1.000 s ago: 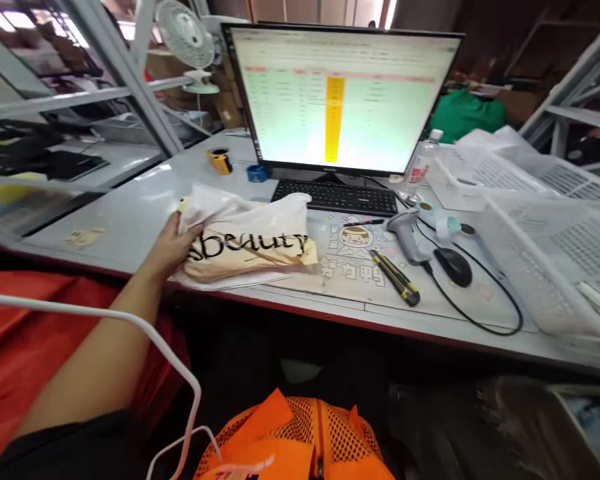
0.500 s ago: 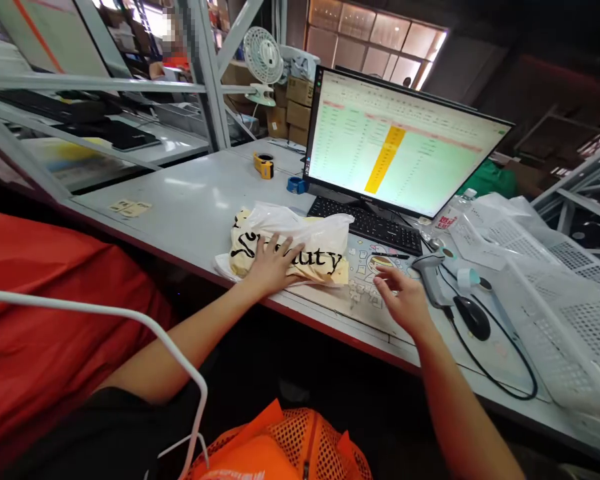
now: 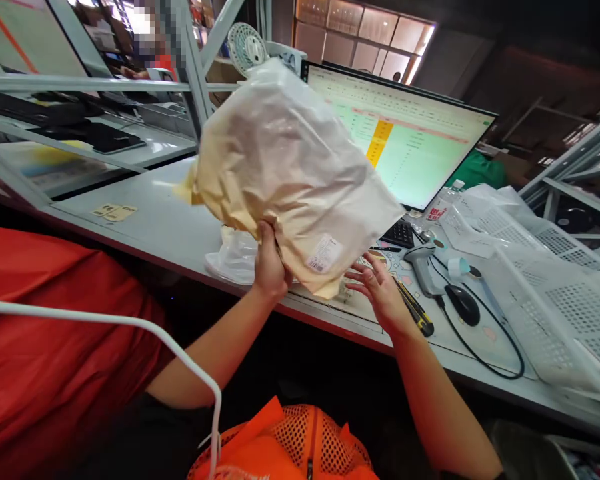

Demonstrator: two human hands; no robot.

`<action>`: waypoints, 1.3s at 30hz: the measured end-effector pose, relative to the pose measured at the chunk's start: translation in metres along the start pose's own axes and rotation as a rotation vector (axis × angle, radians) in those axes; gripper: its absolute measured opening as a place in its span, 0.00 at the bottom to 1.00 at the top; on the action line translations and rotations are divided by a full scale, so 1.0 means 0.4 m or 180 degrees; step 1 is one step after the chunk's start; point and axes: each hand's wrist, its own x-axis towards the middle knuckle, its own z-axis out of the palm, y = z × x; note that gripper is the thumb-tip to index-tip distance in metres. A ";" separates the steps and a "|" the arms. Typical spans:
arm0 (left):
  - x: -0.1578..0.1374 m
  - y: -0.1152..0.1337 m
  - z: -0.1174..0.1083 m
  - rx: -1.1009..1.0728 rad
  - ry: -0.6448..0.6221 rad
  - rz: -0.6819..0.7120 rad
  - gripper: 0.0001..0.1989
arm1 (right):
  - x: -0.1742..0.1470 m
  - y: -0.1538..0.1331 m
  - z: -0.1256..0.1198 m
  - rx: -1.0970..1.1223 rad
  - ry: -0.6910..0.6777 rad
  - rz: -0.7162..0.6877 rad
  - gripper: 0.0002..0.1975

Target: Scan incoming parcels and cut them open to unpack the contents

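My left hand (image 3: 273, 267) grips the lower edge of a cream and white plastic bag (image 3: 290, 160), holding it tilted up above the desk. A small white barcode label (image 3: 324, 253) is stuck near its lower right corner. My right hand (image 3: 379, 287) is just right of that corner with fingers apart, holding nothing. A yellow and black utility knife (image 3: 416, 308) lies on the desk beside my right wrist. Under the raised bag, a clear plastic wrapper (image 3: 235, 257) rests at the desk's front edge.
A monitor (image 3: 430, 133) stands behind the bag, its keyboard (image 3: 399, 233) mostly hidden. To the right lie a barcode scanner (image 3: 425, 270), a black mouse (image 3: 463, 305) with cable and white perforated baskets (image 3: 545, 320). Paper tags (image 3: 114, 213) lie at left. A metal frame (image 3: 195, 87) borders the desk.
The bag lay flat under my left hand with black lettering showing; now it is lifted and turned, label side visible. The utility knife has come into view beside my right hand.
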 end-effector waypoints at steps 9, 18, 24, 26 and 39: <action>-0.176 -0.165 -0.103 0.1084 -0.0365 -0.1348 0.32 | -0.010 0.050 -0.112 -0.0847 0.0772 0.0181 0.35; -0.251 -0.132 -0.195 0.2784 -0.1738 -0.2045 0.38 | 0.001 0.043 -0.415 -0.4339 0.1779 0.0659 0.30; -0.281 -0.174 -0.135 0.2376 -0.1249 -0.1721 0.37 | 0.121 0.097 -0.412 -0.4421 0.1369 0.1231 0.37; -0.277 -0.188 -0.103 0.1897 -0.1009 -0.1630 0.34 | 0.157 0.108 -0.408 -0.4340 0.1478 0.1428 0.39; -0.120 0.148 -0.291 0.2315 -0.2252 -0.1816 0.30 | 0.046 -0.197 -0.473 -0.1963 -0.0563 0.1331 0.24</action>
